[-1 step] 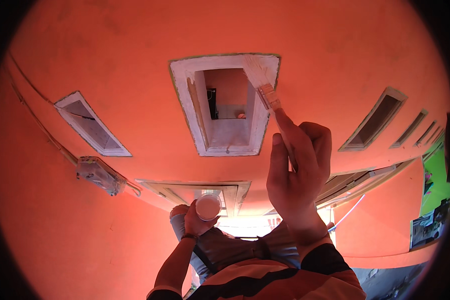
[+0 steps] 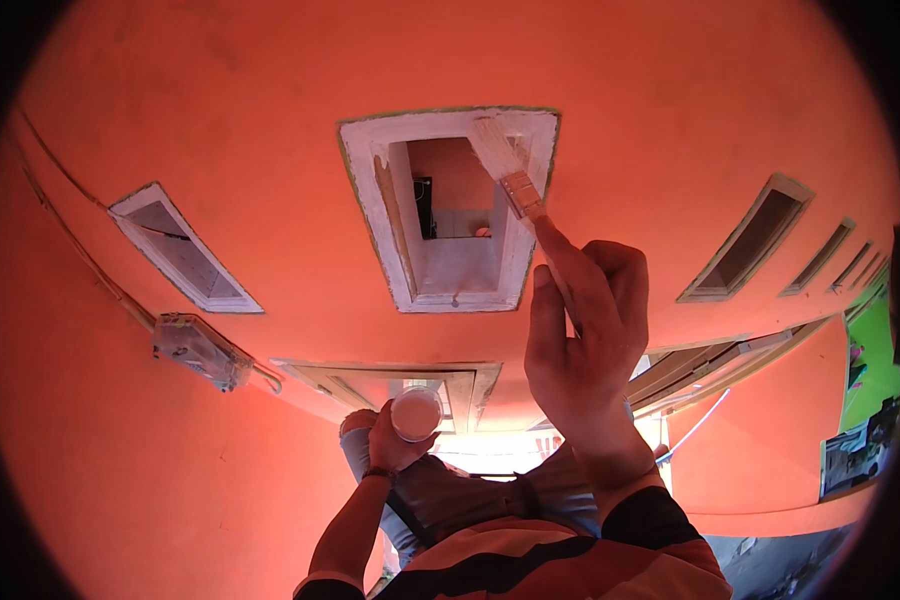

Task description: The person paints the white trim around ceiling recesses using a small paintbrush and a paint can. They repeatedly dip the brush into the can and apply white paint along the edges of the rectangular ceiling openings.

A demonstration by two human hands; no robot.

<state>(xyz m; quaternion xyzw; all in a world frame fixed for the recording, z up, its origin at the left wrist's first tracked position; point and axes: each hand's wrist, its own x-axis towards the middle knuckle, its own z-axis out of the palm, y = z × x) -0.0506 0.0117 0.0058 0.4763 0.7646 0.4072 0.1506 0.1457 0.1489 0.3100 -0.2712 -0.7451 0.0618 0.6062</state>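
My right hand (image 2: pixel 590 345) is raised, its fingers closed round the handle of a paintbrush (image 2: pixel 523 196). The pale bristles lie at the upper right part of a whitish frame (image 2: pixel 400 285) set round an opening in the orange wall. Whitish paint covers most of this frame, and a brown bare patch shows on its left inner side. Low in front of my body, my left hand (image 2: pixel 394 446) grips a round, clear-rimmed cup (image 2: pixel 416 413) of pale paint. Part of the brush handle is hidden behind my fingers.
A second whitish-framed opening (image 2: pixel 185 248) is at the left, above a clear plastic-covered box (image 2: pixel 200 350) with cables. More framed vents (image 2: pixel 750 240) run along the right. Below is a wooden door frame (image 2: pixel 480 385). A green wall (image 2: pixel 873 355) shows at far right.
My right hand and the paintbrush have shifted a little to the left along the top of the frame. My left hand with the cup has stayed in place.
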